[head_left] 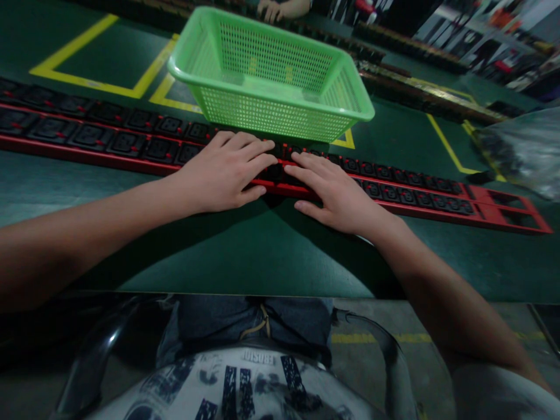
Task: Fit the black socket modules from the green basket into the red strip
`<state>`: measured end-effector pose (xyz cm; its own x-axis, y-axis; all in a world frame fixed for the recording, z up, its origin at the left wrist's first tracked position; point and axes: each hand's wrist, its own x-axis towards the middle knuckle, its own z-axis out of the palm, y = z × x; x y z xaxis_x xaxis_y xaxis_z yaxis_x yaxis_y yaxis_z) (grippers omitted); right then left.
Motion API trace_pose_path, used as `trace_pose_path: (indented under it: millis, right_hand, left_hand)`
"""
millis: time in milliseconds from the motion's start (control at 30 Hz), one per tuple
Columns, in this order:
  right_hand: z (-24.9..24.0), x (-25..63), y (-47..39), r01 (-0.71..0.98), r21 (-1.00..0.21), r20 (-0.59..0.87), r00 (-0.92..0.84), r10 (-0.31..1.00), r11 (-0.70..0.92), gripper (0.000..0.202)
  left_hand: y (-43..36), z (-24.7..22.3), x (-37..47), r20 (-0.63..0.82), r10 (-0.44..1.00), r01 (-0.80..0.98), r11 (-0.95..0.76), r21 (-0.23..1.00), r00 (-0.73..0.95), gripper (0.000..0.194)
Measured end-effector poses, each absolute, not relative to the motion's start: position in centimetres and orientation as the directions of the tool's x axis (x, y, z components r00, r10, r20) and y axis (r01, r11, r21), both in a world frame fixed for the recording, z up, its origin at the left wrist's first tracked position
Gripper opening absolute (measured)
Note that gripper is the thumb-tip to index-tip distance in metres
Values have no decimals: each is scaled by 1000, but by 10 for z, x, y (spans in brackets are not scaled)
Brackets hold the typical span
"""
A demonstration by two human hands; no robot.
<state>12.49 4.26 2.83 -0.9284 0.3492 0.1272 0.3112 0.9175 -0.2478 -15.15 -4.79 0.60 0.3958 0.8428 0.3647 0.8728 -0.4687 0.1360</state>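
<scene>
Two long red strips (494, 207) lie side by side across the green table, filled with rows of black sockets (126, 143). My left hand (230, 169) rests palm down on the strips near their middle, fingers spread and pointing right. Just to its right, my right hand (330, 189) lies over the same strips with its fingers apart, pointing left. A small gap separates the fingertips of the two hands. Neither hand grips anything visible; the sockets under the palms are hidden.
Behind the strips stands a green perforated basket (280, 114). Yellow tape outlines (87, 84) mark the table (262, 256). A clear plastic bag (529, 149) lies at the right. Another person's hand (277, 10) shows at the top, beside further dark strips (420, 87).
</scene>
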Motion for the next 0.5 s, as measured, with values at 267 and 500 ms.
trace_pose_path:
  millis: [267, 500]
  right_hand:
    - [29, 124, 43, 308, -252, 131, -928, 348, 917, 71]
    - [28, 125, 43, 305, -251, 133, -929, 344, 919, 70]
  left_hand:
    - [-48, 8, -152, 360, 849, 872, -464, 156, 387, 55]
    - [-47, 7, -152, 354, 846, 871, -470, 143, 399, 53]
